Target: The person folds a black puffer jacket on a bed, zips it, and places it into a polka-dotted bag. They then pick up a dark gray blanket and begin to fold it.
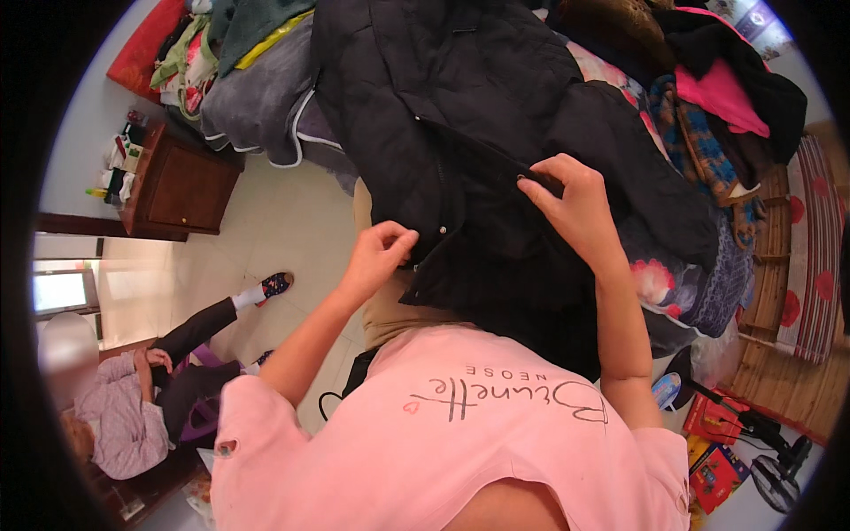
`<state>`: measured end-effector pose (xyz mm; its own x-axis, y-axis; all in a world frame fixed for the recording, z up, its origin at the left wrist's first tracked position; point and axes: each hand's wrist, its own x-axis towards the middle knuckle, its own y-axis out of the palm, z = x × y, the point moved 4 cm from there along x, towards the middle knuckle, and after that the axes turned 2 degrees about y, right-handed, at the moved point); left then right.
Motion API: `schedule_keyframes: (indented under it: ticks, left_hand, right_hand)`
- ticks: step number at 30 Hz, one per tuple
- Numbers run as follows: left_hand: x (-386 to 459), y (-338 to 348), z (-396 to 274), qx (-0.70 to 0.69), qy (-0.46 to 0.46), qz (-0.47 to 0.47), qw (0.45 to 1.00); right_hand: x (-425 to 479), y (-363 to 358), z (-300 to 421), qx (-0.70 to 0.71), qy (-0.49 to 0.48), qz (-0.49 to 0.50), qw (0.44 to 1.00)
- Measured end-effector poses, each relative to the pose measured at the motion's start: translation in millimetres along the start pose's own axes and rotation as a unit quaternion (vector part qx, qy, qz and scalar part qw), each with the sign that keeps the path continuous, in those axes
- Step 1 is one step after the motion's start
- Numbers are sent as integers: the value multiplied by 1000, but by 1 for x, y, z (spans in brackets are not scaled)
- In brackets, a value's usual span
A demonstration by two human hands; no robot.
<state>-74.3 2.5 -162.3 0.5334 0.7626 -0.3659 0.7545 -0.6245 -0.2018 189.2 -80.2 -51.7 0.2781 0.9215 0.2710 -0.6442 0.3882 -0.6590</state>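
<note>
A black padded jacket lies spread before me, its lower front draped toward my lap. My left hand pinches the jacket's lower left edge between thumb and fingers. A round metal snap shows on the black fabric just right of that hand. With thumb and index finger, my right hand grips the edge of the other front panel at a snap. The front hangs unfastened between my hands. One sleeve stretches out to the right.
Beneath the jacket is a bed with a floral cover and a grey blanket. Clothes are heaped at the right. A wooden cabinet stands at the left. A seated person is at the lower left, a black fan at lower right.
</note>
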Motion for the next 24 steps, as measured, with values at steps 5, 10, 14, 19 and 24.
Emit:
schedule_keyframes:
  ticks: [5,10,14,19,24]
  left_hand:
    - [-5,16,-7,53,121,-140,981]
    - [-9,63,2,12,-33,-25,999]
    - [-13,74,-9,-8,-65,-10,998]
    - [16,75,35,-170,-87,-94,977]
    - [20,93,24,-371,-86,-65,923]
  right_hand:
    - [-3,-5,32,-19,-8,-67,998]
    - [-15,26,13,-10,22,-44,999]
    - [-34,46,10,-86,35,5,996]
    - [-41,52,-1,-75,51,33,995]
    - [-36,28,16,-19,16,-11,1000]
